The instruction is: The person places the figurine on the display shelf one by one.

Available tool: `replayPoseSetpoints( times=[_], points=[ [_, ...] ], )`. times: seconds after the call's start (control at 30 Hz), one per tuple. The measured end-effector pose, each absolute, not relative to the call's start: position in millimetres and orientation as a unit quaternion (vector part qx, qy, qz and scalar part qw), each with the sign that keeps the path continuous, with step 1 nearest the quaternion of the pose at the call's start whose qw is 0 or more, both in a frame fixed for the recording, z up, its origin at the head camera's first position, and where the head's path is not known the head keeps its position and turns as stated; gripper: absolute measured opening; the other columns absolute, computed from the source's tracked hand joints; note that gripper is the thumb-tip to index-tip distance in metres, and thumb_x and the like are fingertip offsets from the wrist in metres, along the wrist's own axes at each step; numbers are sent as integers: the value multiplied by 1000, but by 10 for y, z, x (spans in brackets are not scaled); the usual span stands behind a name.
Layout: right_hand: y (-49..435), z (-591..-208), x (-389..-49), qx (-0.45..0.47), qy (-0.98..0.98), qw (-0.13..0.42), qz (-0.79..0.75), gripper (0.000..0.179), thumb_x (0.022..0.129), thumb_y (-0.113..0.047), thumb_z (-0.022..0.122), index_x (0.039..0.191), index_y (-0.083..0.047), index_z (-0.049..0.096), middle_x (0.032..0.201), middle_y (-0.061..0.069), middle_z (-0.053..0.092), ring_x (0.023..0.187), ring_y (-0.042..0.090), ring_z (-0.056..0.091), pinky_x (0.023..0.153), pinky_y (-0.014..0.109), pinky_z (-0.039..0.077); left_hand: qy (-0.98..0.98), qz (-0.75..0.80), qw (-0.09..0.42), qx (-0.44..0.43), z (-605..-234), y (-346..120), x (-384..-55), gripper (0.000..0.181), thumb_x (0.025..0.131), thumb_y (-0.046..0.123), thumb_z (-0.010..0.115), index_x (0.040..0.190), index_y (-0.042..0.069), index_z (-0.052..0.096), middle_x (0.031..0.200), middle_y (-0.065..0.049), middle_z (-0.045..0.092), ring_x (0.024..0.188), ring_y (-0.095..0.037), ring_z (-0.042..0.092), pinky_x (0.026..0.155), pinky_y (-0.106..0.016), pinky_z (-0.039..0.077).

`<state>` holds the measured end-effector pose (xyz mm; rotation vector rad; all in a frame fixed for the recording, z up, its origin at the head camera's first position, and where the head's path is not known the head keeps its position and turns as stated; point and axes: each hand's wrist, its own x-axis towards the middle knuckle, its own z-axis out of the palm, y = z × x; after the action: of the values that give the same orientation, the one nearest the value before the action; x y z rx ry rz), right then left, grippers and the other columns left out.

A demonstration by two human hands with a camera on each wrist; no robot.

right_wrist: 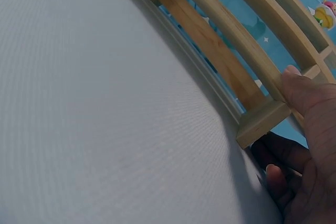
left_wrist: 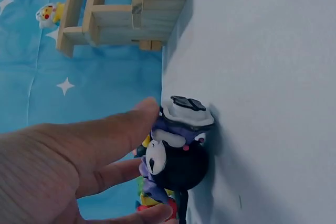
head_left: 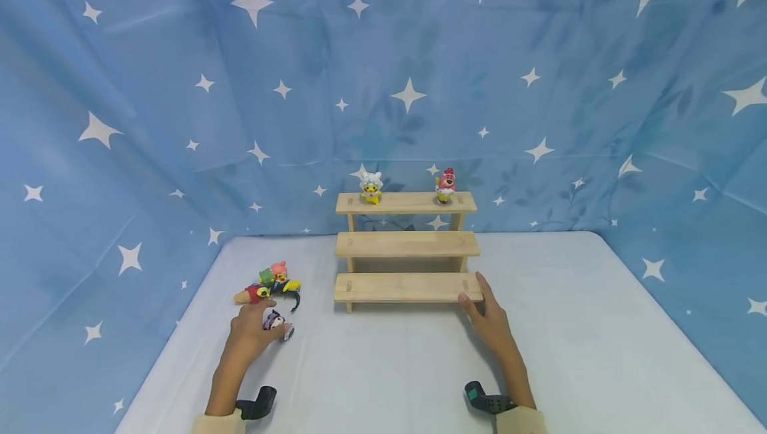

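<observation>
We see a person's left hand (head_left: 247, 334) spread around a purple-and-black figure (left_wrist: 184, 169), which lies on the desk (head_left: 371, 367), base near the thumb, head toward the other fingers; whether they pinch it, we cannot tell. Just beyond those fingers lies a cluster of figures (head_left: 257, 293). The right hand (head_left: 494, 323) pinches the end of the lowest of 3 steps on a wooden stand (head_left: 407, 243). For a clean pickup, we judge, the left fingers should close evenly on the body, clear of the cluster, while the right fingers steady the stand without tugging.
</observation>
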<state>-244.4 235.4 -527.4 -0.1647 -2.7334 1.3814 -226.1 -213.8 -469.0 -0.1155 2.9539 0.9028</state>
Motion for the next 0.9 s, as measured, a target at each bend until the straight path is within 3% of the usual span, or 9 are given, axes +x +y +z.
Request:
replayPoseSetpoints(
  times=[0.2,0.43,0.53,0.73,0.9],
  points=[
    [2364,-5260,-2436,-59,-891,30,448,80,99,-53,46,158,-15,8,161,22,16,146,46,19,115,62,19,950,302,73,-28,-4762,-2193,-2295,64,85,34,75,134,0,52,124,-36,48,107,-41,54,89,-58,46],
    [2379,-5238,-2418,-61,-893,30,446,80,100,-53,44,158,-15,7,161,22,15,146,47,18,115,62,18,947,311,74,-25,-4821,-2221,-2331,78,83,35,76,140,-5,42,133,-37,47,123,-51,48,98,-62,41],
    [2371,-5221,-2417,-59,-891,30,449,79,100,-52,45,158,-14,8,161,22,15,146,47,18,115,62,17,943,323,75,-34,-4842,-2238,-2331,83,82,37,77,141,-7,38,132,-37,50,119,-49,51,97,-61,43],
    [2351,-5210,-2429,-59,-891,31,448,79,99,-53,45,158,-14,9,161,23,16,146,47,18,115,63,18,935,339,82,-55,-4881,-2286,-2320,81,79,47,78,126,-10,46,118,-31,59,104,-37,59,90,-53,48],
    [2350,-5232,-2432,-59,-892,29,448,80,99,-54,45,158,-15,8,161,22,15,146,46,18,115,63,17,928,360,73,-57,-4899,-2325,-2307,73,78,44,80,119,-8,51,115,-28,61,102,-33,59,87,-49,49]
  ],
)
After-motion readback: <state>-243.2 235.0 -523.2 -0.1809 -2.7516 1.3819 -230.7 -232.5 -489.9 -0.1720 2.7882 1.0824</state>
